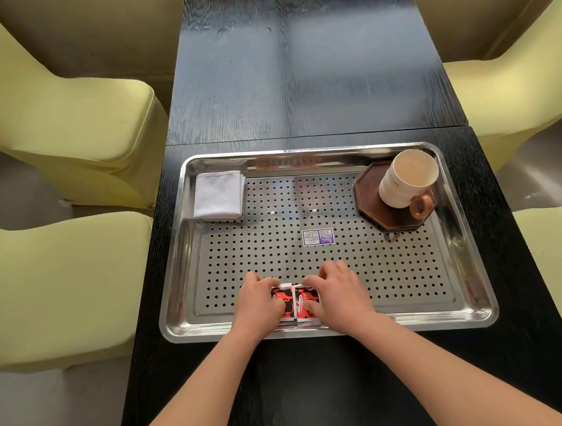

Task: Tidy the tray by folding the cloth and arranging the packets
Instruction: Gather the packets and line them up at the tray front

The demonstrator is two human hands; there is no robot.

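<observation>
A perforated steel tray (417, 316) lies on the black table. A white cloth (218, 195) sits folded in the tray's far left corner. Two red-and-black packets lie side by side at the tray's near edge: the left packet (285, 300) and the right packet (306, 304). My left hand (258, 303) grips the left packet with curled fingers and thumb. My right hand (339, 292) grips the right packet the same way. Both hands cover the packets' outer halves.
A cream mug (406, 181) with a brown handle stands on a dark octagonal coaster (374, 211) in the tray's far right corner. A small blue-and-white sticker (318, 237) marks the tray's middle. Yellow-covered chairs (61, 130) flank the narrow table (294, 75) on both sides.
</observation>
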